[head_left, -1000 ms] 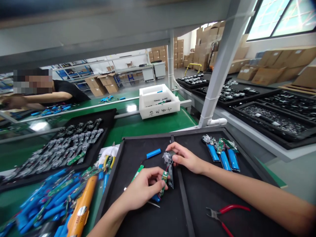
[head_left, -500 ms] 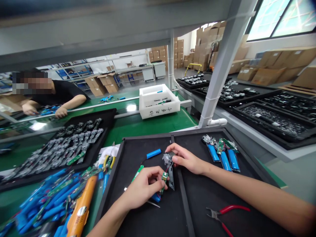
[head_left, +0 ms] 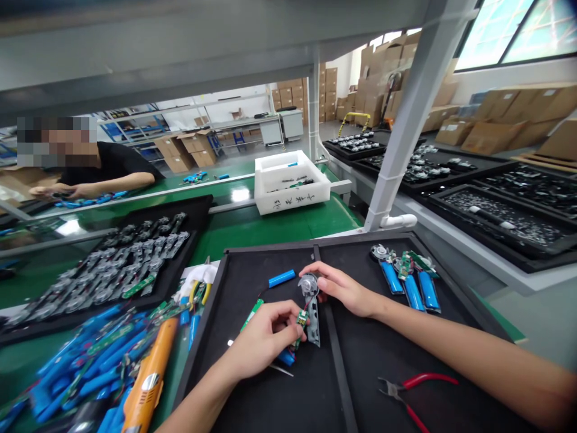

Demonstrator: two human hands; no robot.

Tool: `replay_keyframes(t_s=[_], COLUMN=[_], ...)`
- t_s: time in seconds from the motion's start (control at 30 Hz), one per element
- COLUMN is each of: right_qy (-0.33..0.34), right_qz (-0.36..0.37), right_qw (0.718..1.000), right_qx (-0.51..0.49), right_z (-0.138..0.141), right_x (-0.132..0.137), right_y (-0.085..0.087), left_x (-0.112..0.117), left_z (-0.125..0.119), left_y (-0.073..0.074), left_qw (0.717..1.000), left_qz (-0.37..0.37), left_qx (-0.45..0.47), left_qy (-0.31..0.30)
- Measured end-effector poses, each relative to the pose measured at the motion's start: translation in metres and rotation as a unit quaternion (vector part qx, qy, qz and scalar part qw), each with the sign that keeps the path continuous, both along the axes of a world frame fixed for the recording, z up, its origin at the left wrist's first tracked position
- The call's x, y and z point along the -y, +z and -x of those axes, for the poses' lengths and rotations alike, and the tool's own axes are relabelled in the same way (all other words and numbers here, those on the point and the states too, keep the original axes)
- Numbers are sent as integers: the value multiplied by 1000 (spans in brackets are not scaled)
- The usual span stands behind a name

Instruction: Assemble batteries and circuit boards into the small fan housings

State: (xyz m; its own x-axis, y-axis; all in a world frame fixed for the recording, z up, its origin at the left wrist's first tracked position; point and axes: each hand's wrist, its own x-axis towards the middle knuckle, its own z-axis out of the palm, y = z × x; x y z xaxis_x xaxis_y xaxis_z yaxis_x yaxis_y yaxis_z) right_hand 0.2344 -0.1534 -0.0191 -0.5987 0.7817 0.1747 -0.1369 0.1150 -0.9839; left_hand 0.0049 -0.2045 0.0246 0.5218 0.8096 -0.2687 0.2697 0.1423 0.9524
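Observation:
My left hand [head_left: 265, 334] is closed on a small green circuit board [head_left: 302, 319] with wires. Below those fingers a blue battery cell [head_left: 285, 357] partly shows, along with a thin metal rod whose other end is hidden. My right hand [head_left: 347, 288] grips the round top of a grey plastic housing [head_left: 313, 319], which stands tilted over the black tray [head_left: 365, 361]. The board is right beside the housing; whether they touch I cannot tell. Just beyond lies a loose blue cell [head_left: 282, 278], wired to a green strip board [head_left: 252, 314].
Red-handled cutters [head_left: 396, 390] and several battery assemblies [head_left: 412, 282] lie in the tray's right half. To the left are an orange electric screwdriver [head_left: 151, 376], heaped blue cells [head_left: 85, 367] and a tray of grey housings [head_left: 112, 264]. A white bin [head_left: 293, 201] stands beyond; a co-worker [head_left: 112, 168] sits far left.
My right hand has turned the grey housing so more of its round face and inner side shows. My left hand keeps the board. The co-worker's hands have drawn together.

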Motion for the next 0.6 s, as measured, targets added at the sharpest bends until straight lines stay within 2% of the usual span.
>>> replay_keyframes(t_s=[0.6], right_qy=[-1], right_qz=[-6], right_qw=[1000], right_qx=[10], right_z=[0], right_x=[0], right_y=[-3], left_x=[-1], left_z=[1], left_y=[-3], left_qw=[1000], left_qz=[-6], left_qx=[9], left_qy=[-6])
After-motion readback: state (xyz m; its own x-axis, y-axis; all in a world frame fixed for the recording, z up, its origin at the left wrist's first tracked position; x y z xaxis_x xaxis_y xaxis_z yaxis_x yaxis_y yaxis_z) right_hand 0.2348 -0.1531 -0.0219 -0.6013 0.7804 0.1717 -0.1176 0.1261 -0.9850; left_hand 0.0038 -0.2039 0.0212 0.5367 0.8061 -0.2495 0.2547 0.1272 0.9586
